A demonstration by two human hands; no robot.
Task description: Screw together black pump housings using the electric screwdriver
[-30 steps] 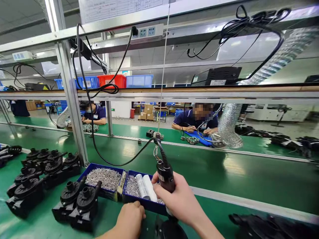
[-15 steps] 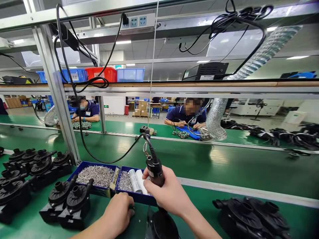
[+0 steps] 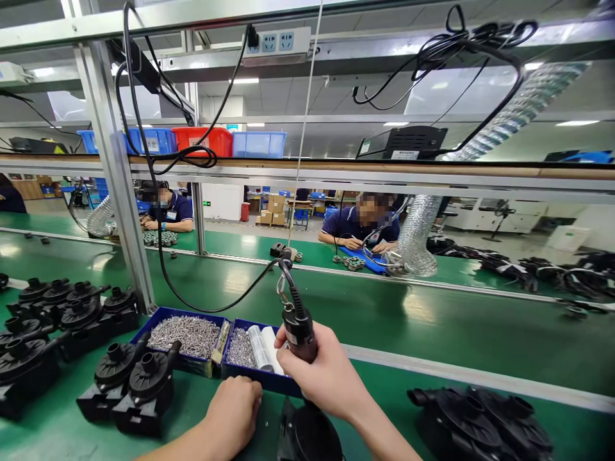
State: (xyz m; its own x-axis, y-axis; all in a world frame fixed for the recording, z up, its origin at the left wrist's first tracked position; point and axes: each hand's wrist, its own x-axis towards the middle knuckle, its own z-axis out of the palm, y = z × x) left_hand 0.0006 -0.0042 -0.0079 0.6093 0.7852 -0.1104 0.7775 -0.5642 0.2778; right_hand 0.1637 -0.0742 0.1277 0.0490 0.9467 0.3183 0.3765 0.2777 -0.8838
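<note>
My right hand is wrapped around a black electric screwdriver, which hangs from a cord and points downward. Below it, a black round pump housing is partly cut off by the lower edge, and the driver's tip is hidden behind my hand. My left hand rests on the green bench left of that housing, its fingers curled; whatever they may hold is out of sight. Just beyond both hands are a blue bin of screws and a blue bin with small metal parts and two white cylinders.
Several black pump housings stand on the left, and more lie at the right. A metal post rises at the left, with a black cable looping down. Two people work across the bench under a shelf.
The view has tilted slightly. My left hand has turned a little, its fingers now more tucked under. My right hand keeps hold of the screwdriver in nearly the same place.
</note>
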